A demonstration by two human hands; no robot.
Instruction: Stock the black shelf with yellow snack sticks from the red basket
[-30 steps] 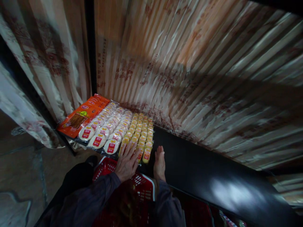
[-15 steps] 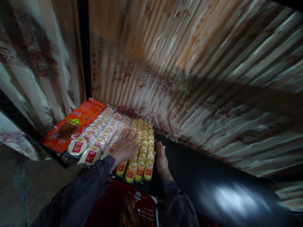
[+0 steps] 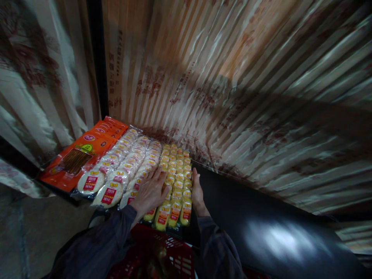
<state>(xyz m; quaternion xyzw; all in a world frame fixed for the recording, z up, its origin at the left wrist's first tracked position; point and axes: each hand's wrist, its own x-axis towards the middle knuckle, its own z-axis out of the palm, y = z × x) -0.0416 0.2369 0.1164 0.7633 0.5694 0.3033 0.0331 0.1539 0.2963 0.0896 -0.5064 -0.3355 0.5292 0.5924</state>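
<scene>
Rows of yellow packets (image 3: 176,182) with red labels lie on a black shelf (image 3: 250,217). My left hand (image 3: 149,192) rests flat on them, fingers spread, where they meet the round white packets (image 3: 114,178). My right hand (image 3: 197,192) stands on edge against the right side of the yellow rows, fingers straight and together. Neither hand grips anything.
Orange flat packs (image 3: 84,151) lie at the far left of the shelf. A striped plastic strip curtain (image 3: 232,89) hangs behind and above. A red shopping basket (image 3: 162,257) sits below my arms. The shelf to the right of the yellow rows is bare black.
My left hand slid from the front edge up onto the packets. My right hand moved forward along the right side of the yellow rows. The view shifted closer.
</scene>
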